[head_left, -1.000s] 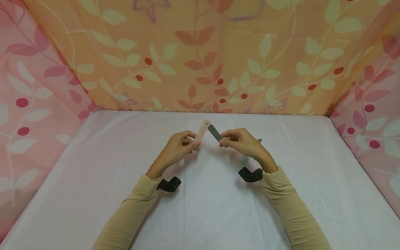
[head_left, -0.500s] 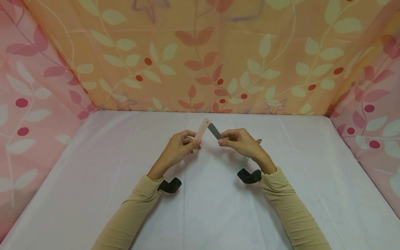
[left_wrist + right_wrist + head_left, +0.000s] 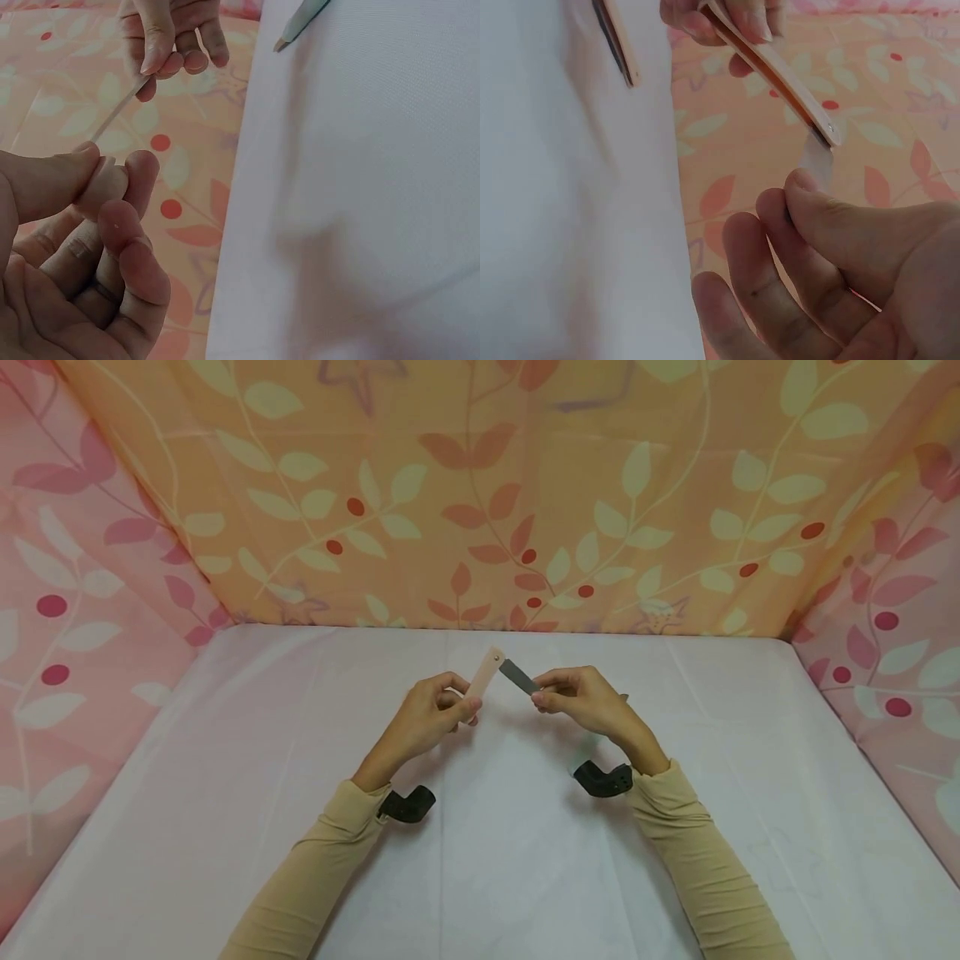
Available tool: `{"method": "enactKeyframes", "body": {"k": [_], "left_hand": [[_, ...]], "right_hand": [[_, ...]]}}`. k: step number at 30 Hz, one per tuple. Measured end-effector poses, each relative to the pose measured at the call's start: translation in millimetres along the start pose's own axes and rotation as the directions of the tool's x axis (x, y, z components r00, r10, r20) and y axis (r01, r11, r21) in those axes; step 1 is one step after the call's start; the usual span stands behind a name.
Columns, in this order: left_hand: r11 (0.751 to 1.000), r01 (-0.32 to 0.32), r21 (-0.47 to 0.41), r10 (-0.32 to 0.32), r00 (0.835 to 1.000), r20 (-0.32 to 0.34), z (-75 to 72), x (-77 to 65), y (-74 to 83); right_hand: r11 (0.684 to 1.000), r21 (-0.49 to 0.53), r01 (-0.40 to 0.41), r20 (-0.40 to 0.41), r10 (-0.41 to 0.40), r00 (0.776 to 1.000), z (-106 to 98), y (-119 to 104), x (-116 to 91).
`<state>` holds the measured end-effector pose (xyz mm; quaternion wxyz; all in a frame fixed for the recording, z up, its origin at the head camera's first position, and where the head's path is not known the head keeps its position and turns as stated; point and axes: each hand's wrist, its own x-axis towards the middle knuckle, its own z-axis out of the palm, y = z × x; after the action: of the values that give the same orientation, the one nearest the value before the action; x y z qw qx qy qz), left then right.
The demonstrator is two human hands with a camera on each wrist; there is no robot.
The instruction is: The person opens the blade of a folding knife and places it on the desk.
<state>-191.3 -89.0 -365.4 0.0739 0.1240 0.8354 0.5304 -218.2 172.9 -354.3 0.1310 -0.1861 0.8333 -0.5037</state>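
Note:
A folding razor with a pale pink handle (image 3: 483,675) and a flat grey blade (image 3: 517,677) is held above the white table, bent at its pivot like an upturned V. My left hand (image 3: 435,712) grips the handle between thumb and fingers. On the right, my right hand (image 3: 585,700) pinches the blade's free end with thumb and forefinger. The right wrist view shows the slotted handle (image 3: 780,75) and the shiny blade (image 3: 817,161) coming out of it. The other fingers of my right hand (image 3: 817,277) are loosely bent. The blade's gripped end is hidden by the fingertips.
A pale green tool with a brown tip (image 3: 304,22) lies on the white table (image 3: 487,860), mostly behind my right hand in the head view. A pinkish, dark-edged slim object (image 3: 619,41) lies on the cloth in the right wrist view. Patterned fabric walls (image 3: 480,527) enclose the table.
My right hand has shifted slightly right with the blade's end, so the angle between blade and handle is a little wider. The left hand has barely moved.

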Motion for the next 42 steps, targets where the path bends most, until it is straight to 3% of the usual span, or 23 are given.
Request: {"method": "enactKeyframes", "body": {"k": [15, 29, 42], "left_hand": [[1.000, -0.015, 0.017, 0.013, 0.995, 0.102, -1.9, -0.6, -1.2], [0.999, -0.007, 0.043, -0.003, 0.977, 0.213, -1.9, -0.9, -2.8], [0.996, -0.064, 0.058, 0.043, 0.951, 0.307, 0.0, -0.4, -6.7]], "right_hand": [[0.996, -0.091, -0.002, -0.070, -0.004, 0.998, -19.9, 5.5, -4.1], [0.996, -0.080, 0.028, -0.095, -0.035, 0.995, -29.7, 6.2, -6.5], [0.999, -0.026, 0.021, -0.147, -0.024, 0.989, -31.1, 4.5, -6.4]]}}
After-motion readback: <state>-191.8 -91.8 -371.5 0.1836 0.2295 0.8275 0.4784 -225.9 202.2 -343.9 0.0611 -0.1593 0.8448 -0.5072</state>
